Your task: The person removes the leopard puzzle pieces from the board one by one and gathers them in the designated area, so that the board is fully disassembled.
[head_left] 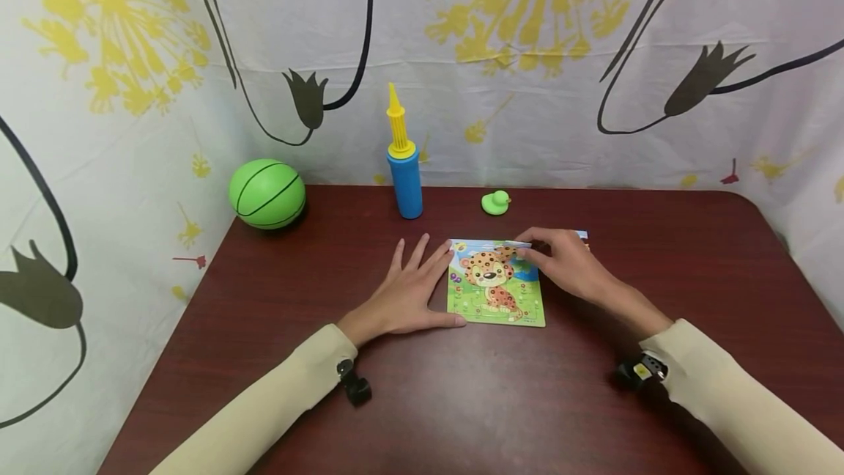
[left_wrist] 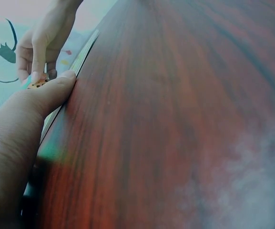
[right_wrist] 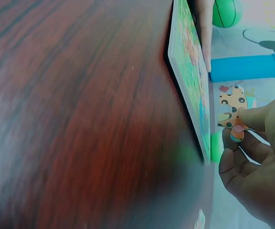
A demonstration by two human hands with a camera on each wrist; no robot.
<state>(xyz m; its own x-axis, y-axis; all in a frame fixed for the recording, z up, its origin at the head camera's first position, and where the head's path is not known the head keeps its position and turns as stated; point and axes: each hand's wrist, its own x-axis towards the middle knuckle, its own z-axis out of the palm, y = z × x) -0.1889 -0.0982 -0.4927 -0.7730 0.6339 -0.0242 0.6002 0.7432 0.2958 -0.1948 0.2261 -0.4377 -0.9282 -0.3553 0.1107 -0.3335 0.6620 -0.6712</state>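
Puzzle (head_left: 494, 286) between hands (head_left: 410, 293) (head_left: 572, 262), right pinching piece (right_wrist: 233, 101)

Tabletop play corner; whether in a home is unclear
Floral-print fabric (head_left: 409, 35) hangs behind the wood-grain table (head_left: 461, 409); a toy basketball (head_left: 267, 194) and balloon pump (head_left: 406, 178) lie beyond the left hand (head_left: 410, 297), a toy duck (head_left: 496, 203) beyond the right hand (head_left: 568, 264), a leopard jigsaw puzzle (head_left: 494, 290) between.

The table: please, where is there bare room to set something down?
Bare table shows on the near side of the puzzle; between the left hand and the green ball; and right of the right hand, toward the right edge. It is crowded around the puzzle, where both hands are, with the duck and pump behind.
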